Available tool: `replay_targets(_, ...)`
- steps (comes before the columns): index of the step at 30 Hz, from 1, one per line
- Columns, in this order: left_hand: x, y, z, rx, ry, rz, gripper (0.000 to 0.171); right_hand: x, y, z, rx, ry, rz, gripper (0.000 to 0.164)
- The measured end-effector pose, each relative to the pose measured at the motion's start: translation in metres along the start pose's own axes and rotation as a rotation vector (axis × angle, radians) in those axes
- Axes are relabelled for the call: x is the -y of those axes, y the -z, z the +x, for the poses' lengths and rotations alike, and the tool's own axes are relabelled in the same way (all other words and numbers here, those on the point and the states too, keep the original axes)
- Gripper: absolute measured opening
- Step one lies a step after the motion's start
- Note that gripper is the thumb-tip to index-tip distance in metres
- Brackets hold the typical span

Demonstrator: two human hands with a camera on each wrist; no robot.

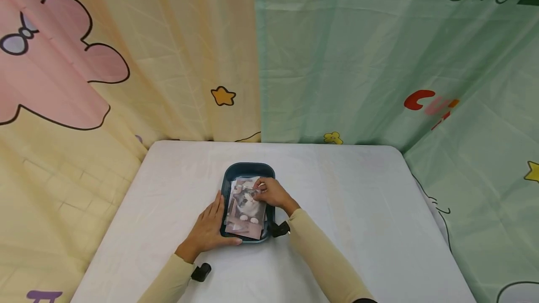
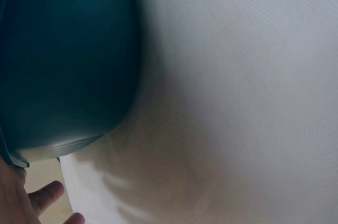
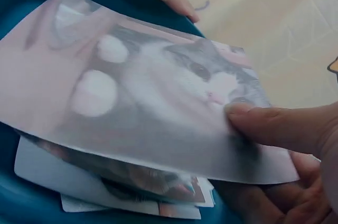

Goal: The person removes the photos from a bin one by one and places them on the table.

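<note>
A dark teal tray (image 1: pixel 248 168) lies on the white table with a pile of photo cards inside. On top is a photo card (image 3: pixel 153 86) showing a grey and white cat. My right hand (image 1: pixel 271 191) pinches that card near its edge, thumb on the picture and fingers beneath; in the right wrist view it is raised off the other cards (image 3: pixel 79 176). My left hand (image 1: pixel 210 226) rests along the tray's left side, its fingers extended and its thumb at the near rim. The left wrist view shows the tray's outer wall (image 2: pixel 68 60) close up.
A white-covered table (image 1: pixel 358 228) surrounds the tray. Printed curtains (image 1: pixel 320 69) hang behind it and at both sides. Black wrist-camera mounts (image 1: pixel 201 272) sit by both wrists, the right one close to the tray's near right corner.
</note>
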State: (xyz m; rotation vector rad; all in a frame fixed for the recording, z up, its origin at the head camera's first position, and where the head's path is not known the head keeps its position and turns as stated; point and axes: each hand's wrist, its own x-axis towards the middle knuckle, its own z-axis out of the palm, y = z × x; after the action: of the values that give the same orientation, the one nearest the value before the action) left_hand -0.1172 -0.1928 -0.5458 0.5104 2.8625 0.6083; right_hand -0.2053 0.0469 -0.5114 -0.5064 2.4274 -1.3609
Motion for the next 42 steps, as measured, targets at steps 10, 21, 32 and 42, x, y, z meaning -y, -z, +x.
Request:
replay_targets(10,0.0,0.001,-0.001,-0.006,0.002,-0.005,0.14,-0.018,0.022,-0.002,-0.165,-0.041,0.167,0.019)
replay_targets(21,0.002,0.001,-0.002,-0.003,0.0,0.016,0.14,-0.034,0.058,-0.001,-0.285,-0.117,0.216,0.021)
replay_targets(32,0.0,0.003,-0.002,0.006,0.009,0.009,0.141,-0.062,0.108,-0.004,-0.387,-0.171,0.25,0.026)
replay_targets(42,0.0,0.003,-0.003,-0.002,-0.007,0.011,0.14,-0.089,0.129,-0.002,-0.397,-0.287,0.197,0.027)
